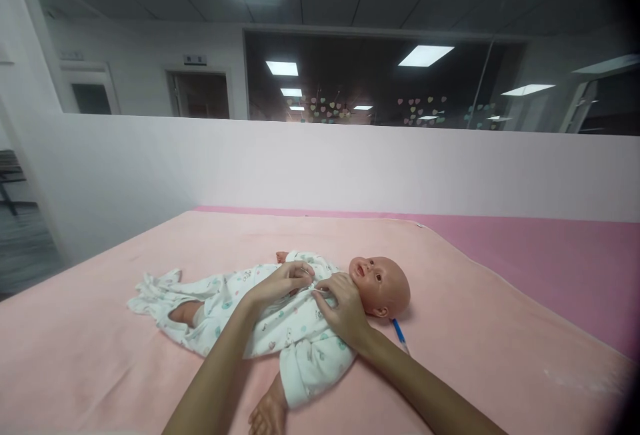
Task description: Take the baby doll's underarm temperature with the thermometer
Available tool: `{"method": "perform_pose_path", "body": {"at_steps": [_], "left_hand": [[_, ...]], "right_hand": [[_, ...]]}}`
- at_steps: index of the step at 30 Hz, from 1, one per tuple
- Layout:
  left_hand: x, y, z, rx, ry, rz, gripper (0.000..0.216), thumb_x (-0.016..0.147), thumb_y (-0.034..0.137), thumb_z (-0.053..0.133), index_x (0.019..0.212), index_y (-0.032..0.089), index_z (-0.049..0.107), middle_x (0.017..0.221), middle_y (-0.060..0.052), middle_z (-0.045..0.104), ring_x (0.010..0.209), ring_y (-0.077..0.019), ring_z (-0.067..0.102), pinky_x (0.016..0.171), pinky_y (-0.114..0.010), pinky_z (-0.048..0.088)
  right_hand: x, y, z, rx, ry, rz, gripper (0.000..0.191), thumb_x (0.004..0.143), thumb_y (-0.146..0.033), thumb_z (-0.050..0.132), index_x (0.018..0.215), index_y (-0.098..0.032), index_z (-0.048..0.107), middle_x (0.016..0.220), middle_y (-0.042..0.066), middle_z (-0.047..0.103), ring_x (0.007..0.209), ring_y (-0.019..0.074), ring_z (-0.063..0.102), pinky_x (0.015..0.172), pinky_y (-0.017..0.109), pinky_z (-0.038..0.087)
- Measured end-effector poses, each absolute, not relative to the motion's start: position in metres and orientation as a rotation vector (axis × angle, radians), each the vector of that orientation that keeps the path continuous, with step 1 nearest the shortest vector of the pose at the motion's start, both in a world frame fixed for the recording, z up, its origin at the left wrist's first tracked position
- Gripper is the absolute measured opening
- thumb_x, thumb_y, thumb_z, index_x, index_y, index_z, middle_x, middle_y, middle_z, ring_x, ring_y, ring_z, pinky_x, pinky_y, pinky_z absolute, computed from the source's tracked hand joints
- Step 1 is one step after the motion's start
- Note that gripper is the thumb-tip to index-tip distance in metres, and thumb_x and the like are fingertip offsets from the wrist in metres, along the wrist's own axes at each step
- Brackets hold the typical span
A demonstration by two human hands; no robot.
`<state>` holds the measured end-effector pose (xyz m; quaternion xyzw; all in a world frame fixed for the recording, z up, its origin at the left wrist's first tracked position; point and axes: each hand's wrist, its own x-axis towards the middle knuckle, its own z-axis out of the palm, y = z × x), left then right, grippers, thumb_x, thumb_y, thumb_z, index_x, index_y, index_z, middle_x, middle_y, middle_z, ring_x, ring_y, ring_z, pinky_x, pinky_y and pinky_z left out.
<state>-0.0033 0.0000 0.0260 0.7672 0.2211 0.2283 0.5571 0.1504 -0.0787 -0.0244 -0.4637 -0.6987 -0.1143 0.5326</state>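
A baby doll [385, 282] lies on its back with its head to the right, wearing a white printed baby romper [280, 325]. My left hand [283, 284] is over the doll's chest, with thumb and fingers pinched at the front of the romper. Close beside it, my right hand [345, 307] pinches there too, just below the doll's chin. Thin white ties [315, 287] show between my fingertips; the romper's front edges are partly hidden. One doll arm [270, 408] sticks out of its sleeve toward me. Bare doll leg [185, 313] shows through a gap in the romper.
A peach-coloured sheet [100, 355] covers the surface under the doll, with a pink mat [540, 255] showing at the right and back. A blue pen-like object [399, 333] lies near the doll's head. A low white wall [350, 168] stands behind.
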Motion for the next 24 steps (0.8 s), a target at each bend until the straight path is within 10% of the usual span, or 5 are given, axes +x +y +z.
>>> {"method": "perform_pose_path", "body": {"at_steps": [24], "left_hand": [[-0.0089, 0.0021, 0.0306, 1.947, 0.549, 0.494, 0.03, 0.064, 0.031, 0.069, 0.089, 0.016, 0.061, 0.073, -0.001, 0.057, 0.071, -0.0117, 0.05, 0.067, -0.023, 0.038]], "right_hand": [[0.1498, -0.0797, -0.0248, -1.218, -1.732, -0.27, 0.016, 0.086, -0.023, 0.045, 0.08, -0.02, 0.059, 0.074, 0.002, 0.057, 0.072, 0.0158, 0.046, 0.068, 0.029, 0.033]]}}
